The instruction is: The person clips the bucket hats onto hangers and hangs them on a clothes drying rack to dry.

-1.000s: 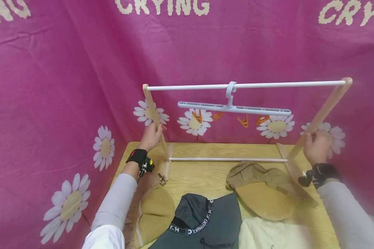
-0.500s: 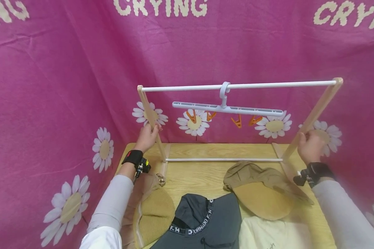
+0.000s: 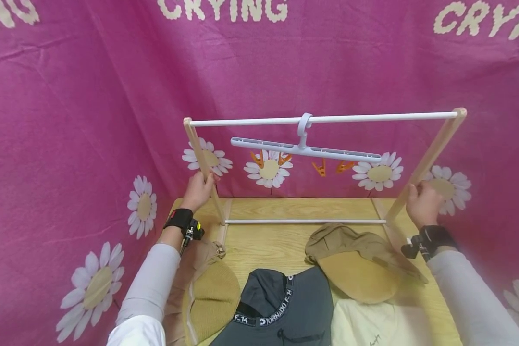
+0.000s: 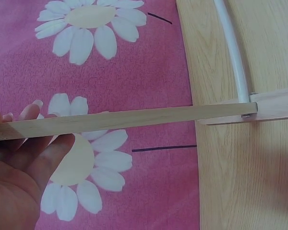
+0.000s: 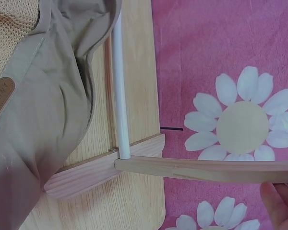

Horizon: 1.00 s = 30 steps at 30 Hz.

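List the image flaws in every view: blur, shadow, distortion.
Head view: haze softens the right hand and part of the cream cloth; left wrist view: the white lower rod looks bowed, likely lens distortion, and a soft shadow darkens part of the tabletop; right wrist view: dark shading in folds of the khaki hat.

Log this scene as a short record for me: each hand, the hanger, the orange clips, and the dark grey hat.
Left hand: grips the left wooden post
Right hand: grips the right wooden post
Hanger: pale grey, hooked on the white top bar, right end lower
Orange clips: four, below the hanger
Dark grey hat: lettered TORNADO F-14, on the wood-grain table
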Motion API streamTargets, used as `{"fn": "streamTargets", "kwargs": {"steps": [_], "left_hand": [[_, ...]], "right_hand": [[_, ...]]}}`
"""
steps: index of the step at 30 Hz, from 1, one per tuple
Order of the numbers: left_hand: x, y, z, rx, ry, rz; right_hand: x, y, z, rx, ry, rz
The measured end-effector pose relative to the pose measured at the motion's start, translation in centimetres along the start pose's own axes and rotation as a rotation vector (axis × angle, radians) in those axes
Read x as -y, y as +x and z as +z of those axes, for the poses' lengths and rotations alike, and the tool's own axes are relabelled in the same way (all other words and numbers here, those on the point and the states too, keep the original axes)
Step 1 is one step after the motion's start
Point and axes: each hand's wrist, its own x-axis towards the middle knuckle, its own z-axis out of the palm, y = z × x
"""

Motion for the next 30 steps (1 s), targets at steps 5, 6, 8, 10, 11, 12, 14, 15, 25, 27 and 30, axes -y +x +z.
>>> {"fn": "streamTargets", "kwargs": {"steps": [5,6,8,10,11,12,14,15,25,27,30], "left_hand": [[-0.2,-0.3,-0.4,0.001,-0.02,-0.02],[-0.2,-0.4,-0.4,0.0,-0.02,-0.022],[-0.3,-0.5,-0.5,-0.004,-0.02,-0.02],[-0.3,-0.6,-0.6,-0.006,-0.02,-0.017],[-0.3,-0.6,-0.6,-0.006,-0.023,-0.016],[-0.3,-0.6,-0.6,-0.007,-0.026,-0.015],[-0.3,-0.7,-0.8,-0.006,-0.026,-0.015],[-0.2,-0.6,-0.8,-0.007,-0.025,-0.016],[0.3,-1.3,-0.3,-0.027,0.021,-0.055],[0.3,-1.8,0.0,-0.038,0.021,-0.068],[0.2,-2.5,0.4,-0.078,0.078,-0.102]], "right_hand": [[0.5,-0.2,0.0,-0.005,-0.006,-0.009],[0.6,-0.3,0.0,-0.001,-0.007,-0.005],[0.8,-0.4,-0.1,0.007,-0.008,0.001],[0.9,-0.5,-0.1,0.006,-0.01,-0.001],[1.0,-0.5,-0.1,0.003,-0.009,-0.004],[1.0,-0.6,-0.1,-0.001,-0.01,-0.009],[1.1,-0.6,-0.1,-0.005,-0.008,-0.014],[1.1,-0.6,-0.1,-0.004,-0.009,-0.015],[0.9,-0.5,0.4,0.011,0.003,-0.026],[0.6,-0.4,0.4,0.03,0.002,-0.036],[0.0,0.0,-0.1,0.064,-0.012,-0.062]]}}
